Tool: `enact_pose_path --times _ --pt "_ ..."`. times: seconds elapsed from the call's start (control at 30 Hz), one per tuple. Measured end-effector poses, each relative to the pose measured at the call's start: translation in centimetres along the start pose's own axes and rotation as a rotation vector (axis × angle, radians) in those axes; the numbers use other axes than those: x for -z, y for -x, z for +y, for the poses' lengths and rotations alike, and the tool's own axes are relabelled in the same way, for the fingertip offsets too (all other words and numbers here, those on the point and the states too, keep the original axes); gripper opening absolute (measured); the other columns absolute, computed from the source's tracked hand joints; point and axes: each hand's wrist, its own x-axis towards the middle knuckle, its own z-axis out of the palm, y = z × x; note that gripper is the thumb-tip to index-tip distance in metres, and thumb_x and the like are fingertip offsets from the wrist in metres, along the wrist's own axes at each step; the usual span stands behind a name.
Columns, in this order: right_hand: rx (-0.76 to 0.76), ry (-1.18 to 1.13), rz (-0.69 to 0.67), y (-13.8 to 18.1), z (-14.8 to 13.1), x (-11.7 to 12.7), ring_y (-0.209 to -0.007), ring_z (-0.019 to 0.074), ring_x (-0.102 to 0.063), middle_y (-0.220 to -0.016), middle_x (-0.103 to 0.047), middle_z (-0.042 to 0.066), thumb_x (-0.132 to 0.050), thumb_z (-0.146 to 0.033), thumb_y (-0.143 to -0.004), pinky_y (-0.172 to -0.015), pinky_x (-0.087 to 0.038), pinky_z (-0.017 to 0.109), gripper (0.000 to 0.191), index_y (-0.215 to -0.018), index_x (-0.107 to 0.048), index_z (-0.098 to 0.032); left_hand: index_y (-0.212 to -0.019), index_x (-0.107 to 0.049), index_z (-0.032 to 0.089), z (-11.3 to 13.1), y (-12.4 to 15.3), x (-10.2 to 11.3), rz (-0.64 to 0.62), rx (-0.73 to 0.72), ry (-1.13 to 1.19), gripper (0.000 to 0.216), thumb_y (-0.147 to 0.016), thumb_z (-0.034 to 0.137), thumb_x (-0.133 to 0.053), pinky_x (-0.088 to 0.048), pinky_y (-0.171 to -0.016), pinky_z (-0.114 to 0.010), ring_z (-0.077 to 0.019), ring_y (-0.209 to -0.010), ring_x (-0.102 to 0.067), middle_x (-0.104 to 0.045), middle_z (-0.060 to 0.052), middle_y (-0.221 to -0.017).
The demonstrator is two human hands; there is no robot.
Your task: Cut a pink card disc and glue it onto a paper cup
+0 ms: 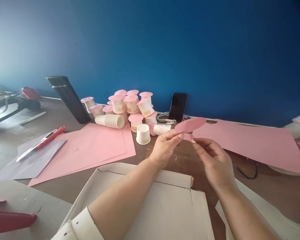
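Observation:
My left hand (165,145) pinches a pink paper disc (190,125) and holds it up over the wooden table. My right hand (213,160) is closed beside it, its fingertips pinching a small pink paper scrap (189,136) just below the disc. Behind my hands a white paper cup (143,134) stands upside down. Further back is a heap of paper cups capped with pink discs (130,105). A stack of nested white cups (110,120) lies on its side there.
Pink paper sheets lie at left (90,150) and right (255,141). A red box cutter (41,142) rests on grey paper. A black flask (68,98) and a phone (177,106) stand near the blue wall. A shallow cardboard box (165,206) sits under my forearms.

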Motion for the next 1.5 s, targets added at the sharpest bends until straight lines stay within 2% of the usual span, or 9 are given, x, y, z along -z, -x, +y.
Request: enact_pose_path --times 0.2,0.47,0.7,0.93,1.07,1.5 --pt "-0.016 -0.111 0.015 -0.34 0.58 0.11 -0.061 0.0133 -0.051 -0.086 -0.067 0.004 -0.079 -0.051 -0.074 -0.051 -0.038 0.026 0.038 -0.101 -0.072 -0.026 -0.084 -0.076 0.017 -0.28 0.07 -0.08 -0.028 0.074 -0.035 0.019 -0.081 0.035 -0.072 -0.040 -0.076 -0.027 -0.0100 -0.073 -0.048 -0.059 0.001 -0.074" --pt "-0.042 -0.109 -0.004 -0.43 0.38 0.28 -0.056 0.0108 -0.047 -0.075 -0.062 -0.001 -0.081 -0.049 -0.074 -0.052 -0.037 0.026 0.034 -0.095 -0.070 -0.025 -0.089 -0.077 0.015 -0.30 0.25 -0.60 -0.038 0.182 -0.016 0.020 -0.079 0.031 -0.074 -0.045 -0.081 -0.030 -0.0121 -0.077 -0.058 -0.068 -0.003 -0.081" --pt "-0.034 0.026 0.013 -0.42 0.17 0.19 -0.055 0.0113 -0.046 -0.074 -0.066 0.000 -0.079 -0.053 -0.075 -0.053 -0.037 0.026 0.036 -0.094 -0.071 -0.024 -0.091 -0.077 0.014 -0.09 0.53 -0.75 -0.085 0.163 -0.036 0.025 -0.079 0.036 -0.074 -0.048 -0.086 -0.032 -0.0145 -0.081 -0.061 -0.072 -0.005 -0.085" --pt "0.029 0.114 0.051 -0.51 0.23 0.32 -0.053 0.0124 -0.046 -0.057 -0.058 -0.003 -0.077 -0.054 -0.075 -0.054 -0.039 0.026 0.032 -0.082 -0.071 -0.022 -0.090 -0.078 0.013 -0.49 0.35 -0.77 -0.074 0.177 -0.023 0.029 -0.075 0.038 -0.078 -0.050 -0.090 -0.036 -0.0181 -0.084 -0.065 -0.075 -0.007 -0.087" --pt "0.029 0.127 0.044 -0.53 0.26 0.34 -0.053 0.0120 -0.045 -0.054 -0.055 -0.004 -0.076 -0.053 -0.077 -0.052 -0.037 0.025 0.031 -0.079 -0.070 -0.023 -0.090 -0.078 0.014 -0.62 0.36 -0.74 -0.065 0.194 -0.011 0.029 -0.074 0.038 -0.079 -0.050 -0.092 -0.038 -0.0205 -0.087 -0.067 -0.076 -0.008 -0.088" --pt "0.023 0.139 0.032 -0.51 0.47 0.41 -0.053 0.0119 -0.044 -0.054 -0.054 -0.004 -0.074 -0.054 -0.079 -0.052 -0.036 0.025 0.031 -0.081 -0.070 -0.023 -0.092 -0.078 0.015 -1.00 0.32 -0.56 -0.100 0.183 -0.009 0.032 -0.073 0.040 -0.081 -0.048 -0.090 -0.034 -0.0169 -0.087 -0.064 -0.074 -0.006 -0.092"
